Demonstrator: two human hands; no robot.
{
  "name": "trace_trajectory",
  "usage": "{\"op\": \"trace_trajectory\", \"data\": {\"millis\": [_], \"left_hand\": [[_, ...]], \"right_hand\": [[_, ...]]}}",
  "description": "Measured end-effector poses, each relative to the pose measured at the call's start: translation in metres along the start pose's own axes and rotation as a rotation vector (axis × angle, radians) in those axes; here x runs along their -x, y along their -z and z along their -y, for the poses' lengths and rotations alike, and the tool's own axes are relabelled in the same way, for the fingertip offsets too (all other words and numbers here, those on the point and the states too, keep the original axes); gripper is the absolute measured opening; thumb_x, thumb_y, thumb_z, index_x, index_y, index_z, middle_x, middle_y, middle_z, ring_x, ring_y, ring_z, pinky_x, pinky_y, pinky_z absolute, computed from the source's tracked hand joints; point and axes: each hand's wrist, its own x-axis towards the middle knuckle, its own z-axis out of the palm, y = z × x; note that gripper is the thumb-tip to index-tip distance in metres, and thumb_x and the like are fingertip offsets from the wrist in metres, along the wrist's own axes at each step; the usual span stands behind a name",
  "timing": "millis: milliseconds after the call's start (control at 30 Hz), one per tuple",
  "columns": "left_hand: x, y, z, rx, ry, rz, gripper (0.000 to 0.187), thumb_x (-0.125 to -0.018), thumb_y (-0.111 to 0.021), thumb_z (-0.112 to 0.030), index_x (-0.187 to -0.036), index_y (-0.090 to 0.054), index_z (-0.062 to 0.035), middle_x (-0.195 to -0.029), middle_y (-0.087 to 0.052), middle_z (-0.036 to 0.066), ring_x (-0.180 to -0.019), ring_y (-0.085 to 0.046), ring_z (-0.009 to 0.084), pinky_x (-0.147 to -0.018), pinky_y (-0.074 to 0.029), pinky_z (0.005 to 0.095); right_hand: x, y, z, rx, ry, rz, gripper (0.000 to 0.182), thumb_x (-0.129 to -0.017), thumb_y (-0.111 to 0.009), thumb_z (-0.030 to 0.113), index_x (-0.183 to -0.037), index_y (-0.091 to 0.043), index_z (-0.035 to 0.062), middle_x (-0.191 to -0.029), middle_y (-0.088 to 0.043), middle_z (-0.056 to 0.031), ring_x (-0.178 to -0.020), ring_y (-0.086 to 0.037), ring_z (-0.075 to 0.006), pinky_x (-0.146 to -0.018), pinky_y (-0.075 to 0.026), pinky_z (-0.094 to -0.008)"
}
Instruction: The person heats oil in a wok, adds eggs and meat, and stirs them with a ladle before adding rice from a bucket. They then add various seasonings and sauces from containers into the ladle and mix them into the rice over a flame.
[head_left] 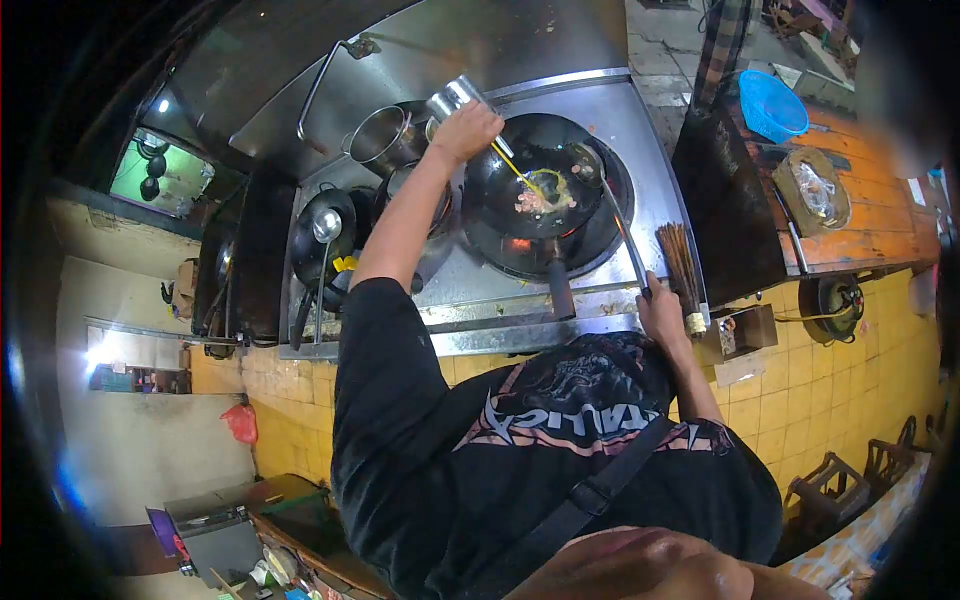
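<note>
My left hand (468, 132) is closed around a shiny metal cup (455, 95), tilted above a black wok (500, 190). A thin yellow stream of liquid (515, 172) runs from the cup into the wok. There it meets small pinkish pieces of food (540, 200) at the bottom. My right hand (660, 308) grips the handle end of a long ladle (622, 225), whose bowl rests on the wok's right inner side. An orange glow shows near the wok's front, and its handle (561, 285) points toward me.
Left on the steel stove (450, 310) sit a second wok (310, 250) with another ladle (327, 226) and a deep pot (380, 138). A bamboo brush (678, 265) lies at the right edge. A wooden table (860, 230) holds a blue basket (772, 105).
</note>
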Motion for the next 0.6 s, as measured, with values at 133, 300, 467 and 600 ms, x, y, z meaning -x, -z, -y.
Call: {"op": "trace_trajectory", "data": {"millis": [133,300,467,600], "left_hand": [[-0.003,0.045,0.014,-0.090,-0.106,-0.043,0.008,-0.076,-0.055,-0.013,-0.084,-0.057,-0.0100,-0.080,-0.059,0.002,-0.086,-0.057,0.0189,-0.078,-0.046,0.0305],[0.000,0.073,0.020,-0.136,-0.230,-0.250,0.010,-0.076,-0.057,-0.016,-0.085,-0.054,-0.0117,-0.076,-0.055,0.000,-0.077,-0.055,0.0160,-0.071,-0.043,0.0300],[0.019,0.066,-0.009,-0.003,0.019,-0.243,0.012,-0.077,-0.059,-0.015,-0.087,-0.057,-0.0100,-0.070,-0.057,0.004,-0.073,-0.058,0.0209,-0.071,-0.043,0.0318],[0.062,0.007,-0.065,0.626,0.990,-0.447,0.019,-0.071,-0.066,-0.019,-0.081,-0.063,-0.0028,-0.075,-0.065,0.016,-0.073,-0.062,0.0353,-0.066,-0.047,0.0435]], "right_hand": [[-0.021,-0.011,-0.004,0.171,0.125,0.149,0.047,-0.077,-0.062,0.011,-0.120,-0.052,-0.0055,-0.085,-0.062,-0.0282,-0.080,-0.062,-0.0426,-0.070,-0.049,-0.0460],[-0.025,-0.054,0.037,0.261,-0.022,0.069,0.045,-0.081,-0.049,0.008,-0.122,-0.044,-0.0078,-0.078,-0.061,-0.0314,-0.074,-0.061,-0.0457,-0.066,-0.049,-0.0518],[-0.044,-0.050,0.046,0.207,0.120,0.272,0.032,-0.079,-0.054,0.013,-0.105,-0.056,-0.0050,-0.088,-0.062,-0.0309,-0.080,-0.062,-0.0426,-0.070,-0.051,-0.0479],[-0.044,-0.049,0.044,0.310,0.077,0.165,0.033,-0.081,-0.047,0.010,-0.108,-0.056,-0.0067,-0.082,-0.063,-0.0289,-0.081,-0.062,-0.0434,-0.072,-0.051,-0.0495]]}}
